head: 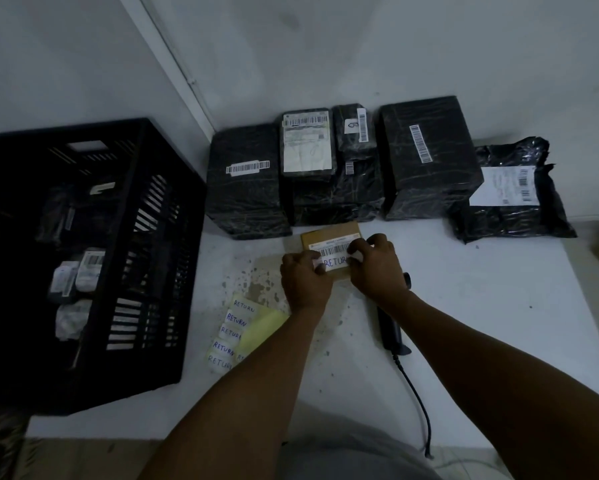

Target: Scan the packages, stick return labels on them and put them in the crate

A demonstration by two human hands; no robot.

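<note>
A small brown cardboard package (329, 235) lies on the white table in front of the black-wrapped parcels. A white RETURN label (334, 262) sits across it, just below its barcode sticker. My left hand (305, 280) pinches the label's left end and my right hand (374, 266) pinches its right end. A sheet of more RETURN labels (234, 329) lies left of my left forearm. The black scanner (391, 329) lies on the table under my right forearm. The black crate (142, 216) stands at the left with several packages inside.
Several black-wrapped parcels (426, 161) line the wall behind the brown package, with a black poly bag (512, 216) at the right. The scanner cable (419, 400) runs toward the table's front edge. Stains mark the table (481, 306) near the labels.
</note>
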